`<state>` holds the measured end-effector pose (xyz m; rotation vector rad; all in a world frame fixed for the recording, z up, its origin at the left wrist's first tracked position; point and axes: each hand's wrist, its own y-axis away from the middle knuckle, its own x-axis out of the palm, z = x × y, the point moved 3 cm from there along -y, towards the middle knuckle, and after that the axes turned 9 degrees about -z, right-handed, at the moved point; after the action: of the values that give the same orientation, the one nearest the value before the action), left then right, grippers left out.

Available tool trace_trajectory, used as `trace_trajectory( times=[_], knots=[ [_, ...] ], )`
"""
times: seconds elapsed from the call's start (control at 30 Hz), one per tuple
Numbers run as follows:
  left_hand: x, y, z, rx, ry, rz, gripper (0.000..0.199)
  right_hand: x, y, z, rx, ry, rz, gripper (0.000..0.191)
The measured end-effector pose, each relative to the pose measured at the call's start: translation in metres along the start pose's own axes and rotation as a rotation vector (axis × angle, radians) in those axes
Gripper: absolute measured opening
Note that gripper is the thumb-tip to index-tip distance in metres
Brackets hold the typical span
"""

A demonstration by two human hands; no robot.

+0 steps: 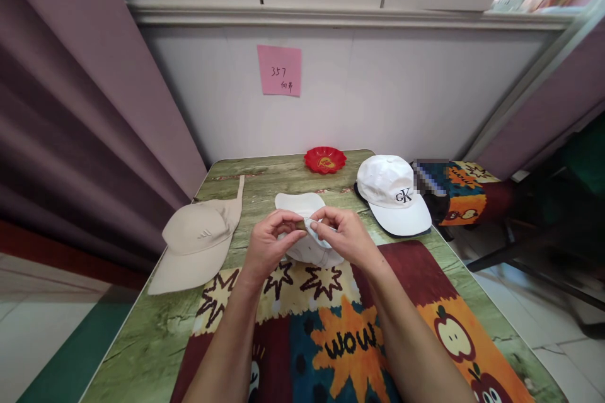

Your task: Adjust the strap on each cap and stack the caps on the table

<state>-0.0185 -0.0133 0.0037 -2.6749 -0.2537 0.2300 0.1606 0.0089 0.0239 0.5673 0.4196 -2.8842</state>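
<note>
A white baseball cap (302, 203) lies in the middle of the table, its brim pointing away from me and its crown toward me. At the cap's back strap, my left hand (273, 240) pinches with thumb and fingers. My right hand (347, 234) grips the strap from the other side, the fingertips of both hands almost meeting. The strap's fastening is too small to make out, and the hands hide part of the cap.
To the left lies a beige cap (196, 230) with its strap end sticking up. A white cap with black letters (387, 182) rests on a dark item at the right. Behind stands a red scalloped dish (325, 159). A colourful mat (326, 327) covers the near table (127, 340).
</note>
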Motion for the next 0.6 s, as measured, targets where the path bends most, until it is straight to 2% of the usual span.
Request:
trace_trajectory(
  times=[0.17,0.27,0.4,0.6],
  knots=[
    [0.0,-0.0017,-0.0066,0.176,-0.21,0.025,0.016,0.0025,0.0002,0.0005,-0.015,0.02,-0.009,0.017],
    [0.0005,-0.0015,-0.0084,0.21,-0.252,0.022,0.014,0.0025,0.0002,0.0014,-0.013,0.028,-0.003,0.018],
    [0.0018,0.0,-0.0064,0.165,-0.196,0.037,0.014,-0.0003,0.0,0.0034,-0.041,0.098,-0.025,0.017],
    [0.0034,0.0011,0.0003,-0.021,-0.023,0.033,0.021,-0.0036,0.0003,0.0044,-0.101,0.144,-0.007,0.016]
  ],
)
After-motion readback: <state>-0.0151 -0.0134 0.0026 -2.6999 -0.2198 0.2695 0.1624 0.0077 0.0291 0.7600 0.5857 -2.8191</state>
